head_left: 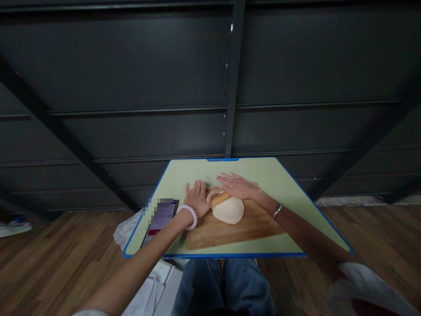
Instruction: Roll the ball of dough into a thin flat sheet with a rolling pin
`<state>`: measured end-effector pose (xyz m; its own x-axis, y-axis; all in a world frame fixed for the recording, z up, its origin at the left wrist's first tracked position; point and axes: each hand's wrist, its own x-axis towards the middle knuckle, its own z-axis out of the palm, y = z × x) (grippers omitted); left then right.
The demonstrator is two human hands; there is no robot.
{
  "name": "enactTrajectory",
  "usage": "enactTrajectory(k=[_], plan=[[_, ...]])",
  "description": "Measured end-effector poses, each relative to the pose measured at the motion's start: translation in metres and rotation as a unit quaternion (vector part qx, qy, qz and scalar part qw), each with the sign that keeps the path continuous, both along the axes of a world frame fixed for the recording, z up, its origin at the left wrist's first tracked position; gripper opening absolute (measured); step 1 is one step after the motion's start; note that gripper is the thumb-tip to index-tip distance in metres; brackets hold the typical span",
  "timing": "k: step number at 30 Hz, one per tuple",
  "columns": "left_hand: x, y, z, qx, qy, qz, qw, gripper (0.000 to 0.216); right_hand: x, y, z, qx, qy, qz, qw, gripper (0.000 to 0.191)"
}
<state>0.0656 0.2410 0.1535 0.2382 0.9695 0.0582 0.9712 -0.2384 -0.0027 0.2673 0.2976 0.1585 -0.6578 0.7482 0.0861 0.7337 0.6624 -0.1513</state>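
Note:
A pale, flattened piece of dough [230, 211] lies on a wooden cutting board [210, 237]. Across its far edge rests a wooden rolling pin [221, 199], mostly covered by my hands. My left hand [198, 199] is laid over the pin's left end, fingers stretched forward and thumb toward the dough. Over the right part of the pin lies my right hand [237, 186], palm down with its fingers extended to the left. Neither hand has its fingers wrapped round the pin.
The board sits on a small pale green table [289, 199] with a blue rim. A phone [162, 219] with a lit screen lies left of my left wrist. Beyond the table rises a dark metal panel wall [164, 79]. White plastic [126, 230] shows beside the table's left edge.

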Motion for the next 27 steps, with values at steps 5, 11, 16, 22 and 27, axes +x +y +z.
enactTrajectory(k=[5,11,16,22,27], plan=[[-0.008,0.013,0.002,0.031,0.013,-0.02,0.999,0.064,-0.013,0.019,0.005,-0.07,-0.04,-0.038,0.996,0.06],[-0.015,0.024,0.008,0.03,0.019,-0.024,0.999,0.06,-0.021,0.029,0.006,-0.069,-0.012,-0.081,0.994,0.063],[-0.015,0.027,0.005,-0.004,0.017,-0.008,1.0,0.066,-0.02,0.02,0.005,-0.038,-0.003,-0.087,0.995,0.058],[-0.007,0.013,0.003,-0.057,0.011,0.006,0.998,0.07,-0.009,-0.007,-0.002,0.054,0.005,-0.08,0.995,0.052],[0.004,-0.012,0.001,0.009,0.019,-0.009,1.0,0.063,-0.002,-0.034,-0.007,0.132,0.009,-0.094,0.987,0.05]])
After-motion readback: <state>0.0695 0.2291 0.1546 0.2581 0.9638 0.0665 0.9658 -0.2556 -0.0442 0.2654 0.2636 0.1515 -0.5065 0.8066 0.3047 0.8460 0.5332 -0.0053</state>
